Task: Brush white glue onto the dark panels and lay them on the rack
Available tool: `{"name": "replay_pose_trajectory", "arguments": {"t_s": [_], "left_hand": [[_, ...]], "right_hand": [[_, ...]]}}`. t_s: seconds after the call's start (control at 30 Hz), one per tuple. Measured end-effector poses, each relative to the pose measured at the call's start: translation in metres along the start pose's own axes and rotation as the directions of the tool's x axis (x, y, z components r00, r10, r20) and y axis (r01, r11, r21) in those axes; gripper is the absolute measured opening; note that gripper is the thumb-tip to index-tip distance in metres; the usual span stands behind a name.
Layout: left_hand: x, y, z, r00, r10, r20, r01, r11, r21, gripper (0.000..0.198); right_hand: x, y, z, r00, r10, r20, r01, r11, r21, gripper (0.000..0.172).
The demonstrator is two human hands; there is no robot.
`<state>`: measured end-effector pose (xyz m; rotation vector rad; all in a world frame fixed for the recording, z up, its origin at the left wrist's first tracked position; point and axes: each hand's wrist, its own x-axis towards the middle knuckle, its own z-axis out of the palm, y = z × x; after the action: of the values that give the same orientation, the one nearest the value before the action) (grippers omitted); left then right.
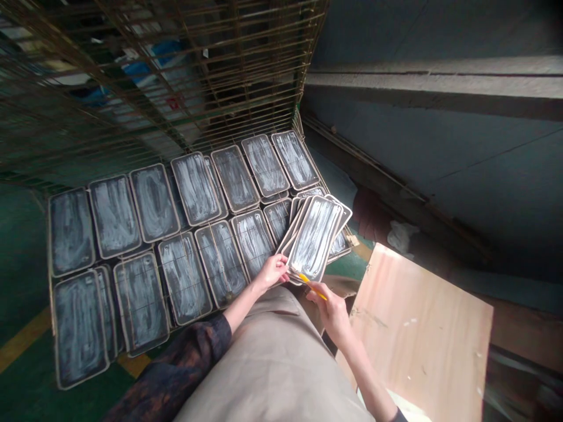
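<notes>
A loose stack of dark rectangular panels with rounded corners, pale rims and white streaks lies fanned out in front of me. At the stack's near left corner, my left hand has its fingers closed on the edge of the panels. My right hand grips a slim yellow tool, its tip at the near edge of the top panel. The tool's exact kind is too small to make out. Under and left of the stack, more streaked panels lie in two rows on a wire rack.
The tall wire mesh of the rack rises behind the panels. To my right stands a light wooden board with small white scraps on it. A grey wall runs along the right, with a crumpled white bag near its foot.
</notes>
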<state>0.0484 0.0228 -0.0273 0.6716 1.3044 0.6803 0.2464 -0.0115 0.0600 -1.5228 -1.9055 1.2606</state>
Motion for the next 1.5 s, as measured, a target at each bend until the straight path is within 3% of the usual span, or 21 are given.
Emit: {"name": "replay_pose_trajectory", "arguments": {"t_s": [0.2,0.37,0.47,0.63,0.73,0.87,0.97,1.07,1.17,1.33,1.5], "left_hand": [[0.000,-0.002,0.000,1.000,-0.003,-0.006,0.003,1.000,-0.004,0.018],[0.001,-0.003,-0.001,1.000,-0.006,0.007,0.006,1.000,-0.008,0.019],[0.002,-0.002,-0.001,1.000,-0.013,0.025,0.014,1.000,-0.013,0.020],[0.003,0.000,0.000,1.000,-0.021,0.022,0.022,0.999,-0.040,0.026],[0.002,0.003,0.001,0.999,-0.046,0.021,0.047,0.997,-0.057,0.028],[-0.003,0.012,0.000,0.992,-0.069,0.106,0.085,0.985,-0.152,0.026],[-0.007,0.022,-0.003,0.981,-0.057,0.187,0.103,0.964,-0.244,0.026],[-0.009,0.032,-0.004,0.962,-0.016,0.272,0.103,0.946,-0.306,0.027],[-0.007,0.038,-0.001,0.956,0.010,0.293,0.076,0.957,-0.279,0.026],[-0.003,0.027,0.003,0.989,-0.061,0.135,0.068,0.996,-0.048,0.020],[-0.001,0.017,0.002,0.990,-0.089,0.113,0.095,0.994,-0.052,0.020]], "right_hand": [[-0.016,0.007,-0.015,0.995,0.094,-0.018,-0.093,0.995,0.041,0.026],[-0.020,0.017,-0.031,0.975,0.170,-0.146,-0.170,0.985,0.011,0.027],[-0.007,0.018,-0.035,0.952,0.144,-0.269,-0.150,0.989,-0.003,0.028],[0.041,0.025,-0.036,0.942,-0.019,-0.336,0.003,0.999,-0.049,0.030],[0.057,0.028,-0.036,0.948,-0.032,-0.315,0.005,0.996,-0.087,0.028],[0.043,0.022,-0.040,0.980,0.058,-0.192,-0.060,0.998,-0.004,0.026],[0.030,0.013,-0.050,0.944,0.129,-0.303,-0.091,0.987,0.133,0.027],[0.031,0.010,-0.063,0.860,0.115,-0.498,-0.031,0.984,0.174,0.030],[0.048,0.018,-0.073,0.835,0.051,-0.548,0.020,0.992,0.123,0.031],[0.095,0.035,-0.078,0.886,-0.089,-0.454,0.057,0.995,-0.083,0.032],[0.130,0.039,-0.072,0.904,-0.137,-0.406,0.051,0.975,-0.216,0.032]]}}
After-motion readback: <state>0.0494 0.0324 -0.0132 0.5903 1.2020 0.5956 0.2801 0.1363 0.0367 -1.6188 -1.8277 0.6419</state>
